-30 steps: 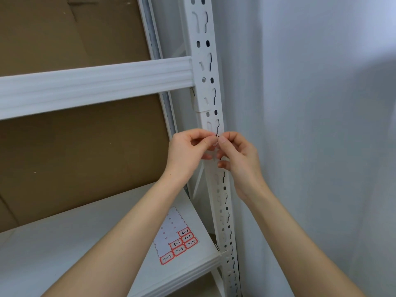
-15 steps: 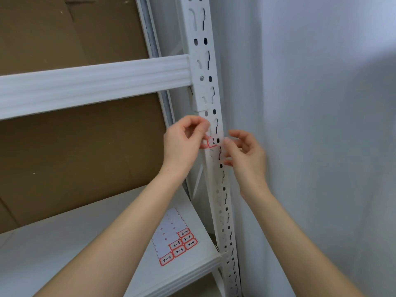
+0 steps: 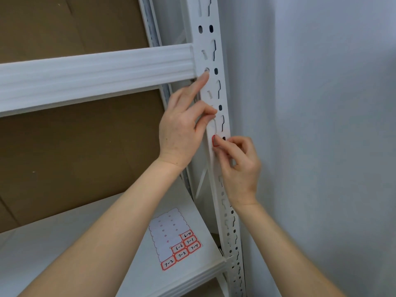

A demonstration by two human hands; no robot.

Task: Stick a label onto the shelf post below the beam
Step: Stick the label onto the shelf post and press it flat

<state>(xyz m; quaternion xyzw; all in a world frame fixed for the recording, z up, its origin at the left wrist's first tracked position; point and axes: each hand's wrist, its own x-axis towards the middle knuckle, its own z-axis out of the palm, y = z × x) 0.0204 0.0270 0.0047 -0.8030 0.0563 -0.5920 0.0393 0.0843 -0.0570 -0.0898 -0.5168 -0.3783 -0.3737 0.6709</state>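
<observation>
Label (image 3: 215, 140) on post (image 3: 204, 40) below beam (image 3: 96, 76), long axis seems 12–6, mostly hidden. Right hand (image 3: 240, 166) pinches it. Left hand (image 3: 182, 133) released it, moved to 11 o'clock, index straight on post.

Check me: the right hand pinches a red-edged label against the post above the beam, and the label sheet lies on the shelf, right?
Not quite. In the head view the right hand pinches the red-edged label against the post below the beam, not above it. The label sheet does lie on the shelf.
</observation>
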